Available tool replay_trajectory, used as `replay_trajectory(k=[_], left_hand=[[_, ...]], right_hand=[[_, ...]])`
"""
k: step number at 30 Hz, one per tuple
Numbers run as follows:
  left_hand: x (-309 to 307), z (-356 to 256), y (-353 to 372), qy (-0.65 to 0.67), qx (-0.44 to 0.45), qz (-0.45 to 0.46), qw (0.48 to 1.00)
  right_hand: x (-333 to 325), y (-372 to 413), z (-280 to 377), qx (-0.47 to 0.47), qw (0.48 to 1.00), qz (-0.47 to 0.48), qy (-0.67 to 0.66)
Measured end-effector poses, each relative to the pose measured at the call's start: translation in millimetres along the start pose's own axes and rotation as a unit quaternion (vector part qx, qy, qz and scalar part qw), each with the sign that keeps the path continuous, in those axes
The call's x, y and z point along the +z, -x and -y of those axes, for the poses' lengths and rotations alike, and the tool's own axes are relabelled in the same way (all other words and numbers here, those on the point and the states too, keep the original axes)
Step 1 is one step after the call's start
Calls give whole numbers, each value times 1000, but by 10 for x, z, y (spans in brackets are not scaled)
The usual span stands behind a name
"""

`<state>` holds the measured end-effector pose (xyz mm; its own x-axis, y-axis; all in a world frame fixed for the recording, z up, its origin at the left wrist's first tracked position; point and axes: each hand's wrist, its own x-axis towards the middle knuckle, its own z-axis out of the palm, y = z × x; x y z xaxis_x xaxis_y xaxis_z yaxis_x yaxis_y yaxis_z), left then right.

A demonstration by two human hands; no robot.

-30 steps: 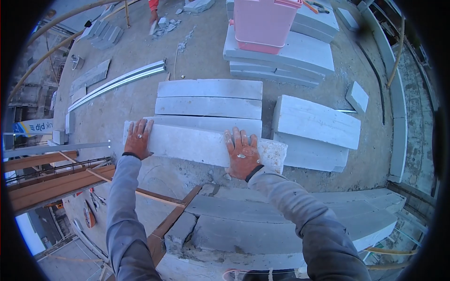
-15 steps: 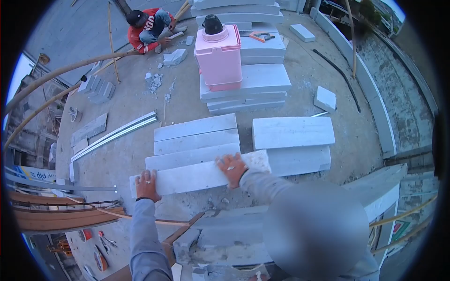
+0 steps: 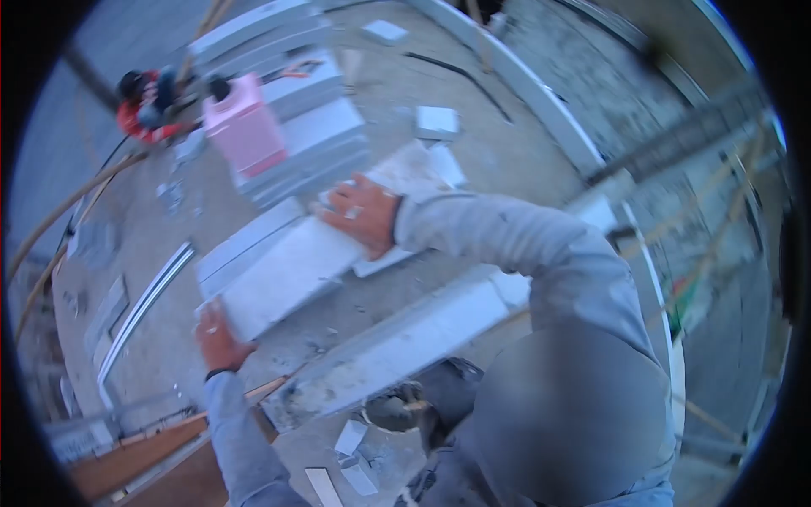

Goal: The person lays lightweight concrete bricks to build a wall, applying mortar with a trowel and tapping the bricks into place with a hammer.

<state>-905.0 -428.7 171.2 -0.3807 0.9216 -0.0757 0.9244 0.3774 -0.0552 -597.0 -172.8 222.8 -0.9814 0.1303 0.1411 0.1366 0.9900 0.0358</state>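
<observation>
A long white building block [image 3: 279, 279] lies aslant between my two hands, its rough end towards the upper right. My left hand [image 3: 221, 338] is closed round its near left end. Across the upper face, towards the other end, my right hand [image 3: 365, 215] grips with fingers bent over the far edge. White dust or paste marks both hands. Behind and partly under this block, in this view, lie more white blocks [image 3: 245, 247]. A low wall of blocks [image 3: 422, 329] runs in front of me, close to my body.
A pink cooler jug [image 3: 245, 127] stands on stacked blocks [image 3: 325, 135], near an orange-handled tool [image 3: 302, 69]. A co-worker in red [image 3: 148, 110] crouches at the upper left. Metal channels [image 3: 144, 308] lie left; a black hose [image 3: 460, 80] lies at upper right.
My view has turned and tilted, and the scene appears rotated. The block in my hands now slants more steeply and looks larger, covering more of the blocks behind it. Both hands remain on it.
</observation>
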Motion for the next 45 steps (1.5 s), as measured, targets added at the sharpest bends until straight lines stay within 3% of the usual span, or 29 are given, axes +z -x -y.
replay_trajectory(k=[3, 5, 12, 14, 19, 24, 28, 33, 40, 45], left_hand=[[-805, -575, 179, 26, -9, 26, 999], [-1072, -681, 363, -2, 87, -74, 993], [-2515, -1944, 1236, -29, 201, -118, 972], [-2730, -2314, 1411, -21, 207, -95, 973], [-2906, -2975, 1659, -22, 270, -79, 959], [-2830, -3550, 1823, -25, 316, -92, 944], [-2885, -4109, 1947, -10, 302, -63, 951], [-2940, -4791, 2008, -24, 250, -48, 967], [-3044, -6146, 1837, -36, 185, -56, 980], [-2852, -6825, 1436, -9, 173, -74, 982]], right_hand=[[-822, 537, 68, 53, 998, 40, -10], [-1208, 933, 170, 73, 997, 31, 24], [-2705, 2616, 492, 146, 986, 51, 64], [-3042, 3082, 678, 232, 966, 110, 12], [-3304, 3903, 727, 270, 951, 150, -7], [-3326, 4570, 566, 221, 964, 145, 9], [-3257, 5012, 287, 189, 973, 123, 36], [-3357, 5392, -291, 177, 959, 218, -44], [-3214, 6096, -1631, 49, 985, 166, -15], [-3172, 6350, -2358, 64, 975, 210, 23]])
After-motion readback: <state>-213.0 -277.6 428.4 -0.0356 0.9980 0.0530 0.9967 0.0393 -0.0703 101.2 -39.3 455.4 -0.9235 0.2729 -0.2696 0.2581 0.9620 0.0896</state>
